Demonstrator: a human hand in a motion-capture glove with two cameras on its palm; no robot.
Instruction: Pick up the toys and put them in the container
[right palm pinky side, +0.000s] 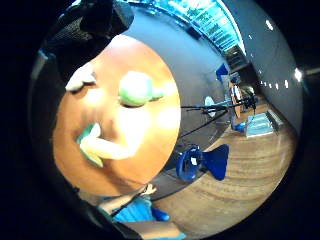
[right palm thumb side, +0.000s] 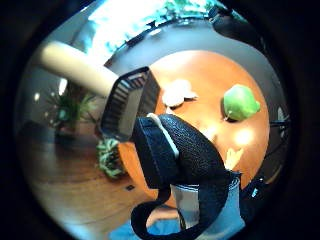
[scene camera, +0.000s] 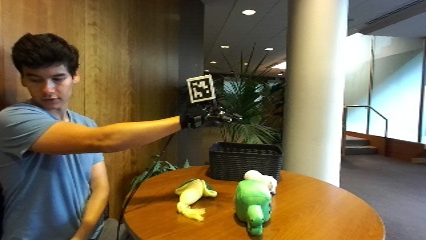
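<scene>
Three soft toys lie on the round wooden table (scene camera: 326, 215): a yellow and green frog (scene camera: 192, 195), a green plush (scene camera: 253, 202), and a white plush (scene camera: 260, 179) just behind it. A black wicker basket (scene camera: 244, 161) stands at the table's far edge. My gloved right hand (scene camera: 203, 116) is held out at arm's length, high above the table and left of the basket, holding nothing, fingers relaxed. From the palm I look down on the green plush (right palm pinky side: 136, 88), the frog (right palm pinky side: 100, 147), the white plush (right palm thumb side: 177, 92) and the basket (right palm thumb side: 127, 102).
A thick white pillar (scene camera: 316, 85) rises right behind the table. A potted palm (scene camera: 251, 107) stands behind the basket, and a wood-panelled wall is at the left. A blue chair (right palm pinky side: 200, 162) sits on the floor beside the table.
</scene>
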